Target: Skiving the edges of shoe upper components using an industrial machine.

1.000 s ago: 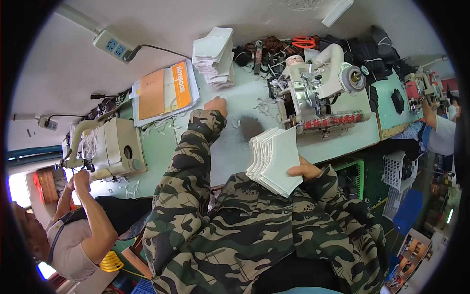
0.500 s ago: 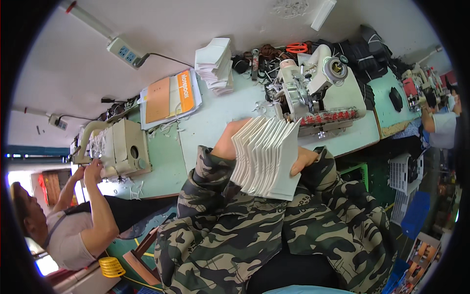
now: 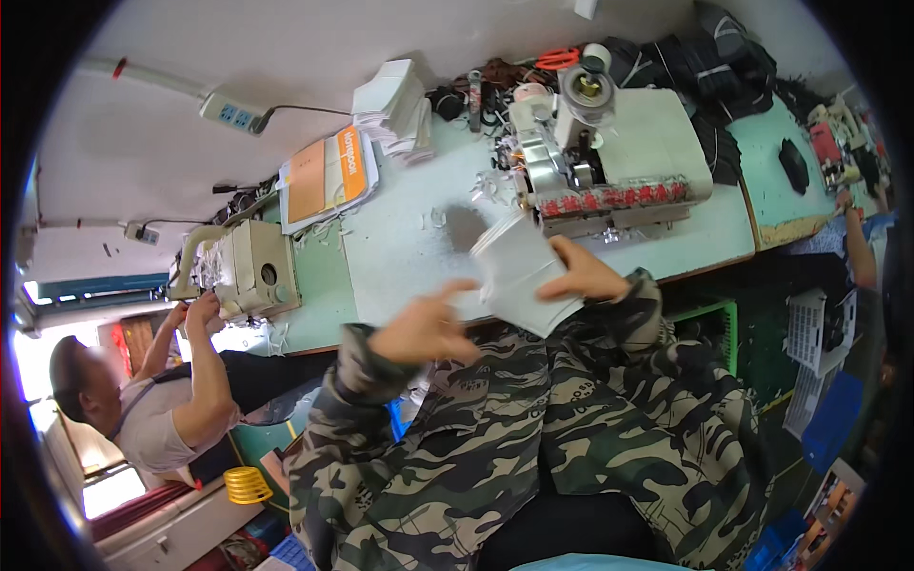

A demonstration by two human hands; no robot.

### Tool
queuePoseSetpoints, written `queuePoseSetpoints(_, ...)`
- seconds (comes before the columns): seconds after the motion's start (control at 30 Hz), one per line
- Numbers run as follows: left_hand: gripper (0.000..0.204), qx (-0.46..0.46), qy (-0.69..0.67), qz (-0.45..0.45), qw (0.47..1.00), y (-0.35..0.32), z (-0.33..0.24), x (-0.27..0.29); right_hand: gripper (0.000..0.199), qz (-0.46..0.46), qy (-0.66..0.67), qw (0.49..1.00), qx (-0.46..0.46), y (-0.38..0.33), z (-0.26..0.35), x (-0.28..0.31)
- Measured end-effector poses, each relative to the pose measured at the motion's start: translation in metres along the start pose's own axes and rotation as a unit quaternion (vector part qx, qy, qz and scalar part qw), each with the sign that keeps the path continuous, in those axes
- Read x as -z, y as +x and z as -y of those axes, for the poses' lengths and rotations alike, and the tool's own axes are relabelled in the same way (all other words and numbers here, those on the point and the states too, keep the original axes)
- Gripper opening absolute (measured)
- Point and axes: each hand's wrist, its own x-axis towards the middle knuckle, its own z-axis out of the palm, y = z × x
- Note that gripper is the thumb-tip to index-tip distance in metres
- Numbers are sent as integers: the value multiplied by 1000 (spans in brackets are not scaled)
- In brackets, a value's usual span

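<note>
A stack of white folded flat pieces [image 3: 522,271], cloth or paper I cannot tell which, is tilted in front of my chest. My right hand [image 3: 586,271] grips it from the right, thumb across the top face. To its left, my left hand [image 3: 424,325] is blurred by motion. Its fingers look spread, with the forefinger pointing at the stack's left edge and nothing visible in them. Beyond the stack stands a sewing machine [image 3: 628,143] with a red-patterned front strip. Farther left on the light table [image 3: 409,228] rises a taller pile of similar white pieces [image 3: 395,109].
An orange-and-brown notebook [image 3: 328,176] lies on papers left of the pile. Orange-handled scissors [image 3: 557,59] and dark cloth [image 3: 709,71] lie at the back. A co-worker [image 3: 162,400] works at another machine [image 3: 243,271] on the left. A green crate [image 3: 731,335] stands below the table's right side.
My left hand has come off the stack and moved left and down. The stack, fanned upright before, now tips flatter in my right hand. The view has shifted slightly.
</note>
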Motion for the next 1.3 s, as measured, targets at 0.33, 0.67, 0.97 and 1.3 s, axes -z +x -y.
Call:
queuePoseSetpoints(0.33,49,-238,-625,-182,721,112,68,-26,89,66,289,955,29,-56,1,11)
queuePoseSetpoints(0.67,29,42,-100,-91,990,143,2,9,89,483,-247,840,-20,-1,87,-16)
queuePoseSetpoints(0.97,25,-28,143,-309,940,60,13,-13,89,233,59,968,64,-55,53,1)
queuePoseSetpoints(1.3,14,-20,-300,-217,929,16,-43,-98,94,31,-252,963,88,-71,31,-9)
